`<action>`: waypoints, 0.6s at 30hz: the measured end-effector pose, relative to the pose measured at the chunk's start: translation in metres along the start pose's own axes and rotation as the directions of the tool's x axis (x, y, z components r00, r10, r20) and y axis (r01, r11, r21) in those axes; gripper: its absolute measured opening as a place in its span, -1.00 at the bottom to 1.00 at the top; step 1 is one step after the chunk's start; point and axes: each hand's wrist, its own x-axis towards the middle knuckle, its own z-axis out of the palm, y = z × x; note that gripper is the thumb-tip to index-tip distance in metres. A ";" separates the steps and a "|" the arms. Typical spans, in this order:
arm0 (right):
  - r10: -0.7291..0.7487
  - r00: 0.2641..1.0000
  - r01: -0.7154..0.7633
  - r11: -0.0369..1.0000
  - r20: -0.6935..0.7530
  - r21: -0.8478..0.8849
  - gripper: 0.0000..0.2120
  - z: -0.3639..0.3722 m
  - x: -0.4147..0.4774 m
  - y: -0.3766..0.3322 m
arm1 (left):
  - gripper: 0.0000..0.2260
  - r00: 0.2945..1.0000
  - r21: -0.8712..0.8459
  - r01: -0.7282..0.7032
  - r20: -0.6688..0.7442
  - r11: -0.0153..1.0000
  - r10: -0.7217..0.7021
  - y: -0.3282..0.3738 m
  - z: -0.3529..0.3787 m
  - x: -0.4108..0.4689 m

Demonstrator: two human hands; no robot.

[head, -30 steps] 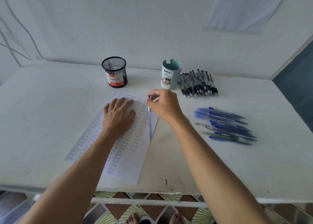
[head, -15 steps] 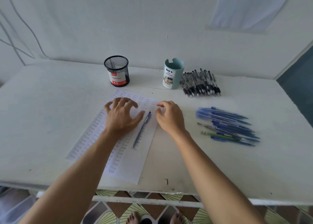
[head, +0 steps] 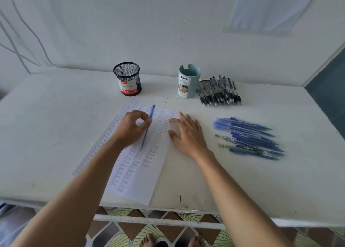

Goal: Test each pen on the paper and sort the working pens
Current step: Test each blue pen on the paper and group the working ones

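since half a second ago the blue pen (head: 148, 127) has gone from lying on the paper (head: 138, 164) into the left hand (head: 133, 129), its grip pinched on the barrel. right hand (head: 186, 134) rests flat and spread at the paper's edge on the tabletop (head: 56, 125)

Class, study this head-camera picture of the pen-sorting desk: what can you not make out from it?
- Blue pen in the left hand: motion-blurred, tip unreadable.
- Black mesh pen cup: contents unclear through the mesh.
- Pale teal desk organiser cup: inside hidden by its wall.
- Small handwriting on the white paper sheet: partly covered by both hands; right hand lies flat.
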 end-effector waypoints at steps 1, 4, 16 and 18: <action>-0.002 1.000 0.003 0.999 -0.007 0.053 -0.57 -0.001 -0.001 0.001 | -0.85 0.997 -0.123 0.033 -0.059 0.992 -0.041 0.006 -0.003 -0.002; -0.021 0.999 0.021 1.000 0.029 0.008 -0.54 -0.001 -0.004 0.001 | -0.84 0.982 -0.614 0.033 -0.126 0.788 -0.139 0.022 -0.009 -0.010; -0.061 0.997 0.060 0.998 -0.041 -0.017 -0.48 0.003 -0.003 -0.002 | -0.49 0.993 -0.980 0.076 0.058 0.183 -0.099 0.048 -0.013 -0.028; -0.121 0.993 0.121 0.992 -0.007 0.034 -0.40 0.000 -0.006 -0.002 | -0.57 0.994 -0.989 0.043 0.027 0.143 -0.110 0.043 -0.013 -0.030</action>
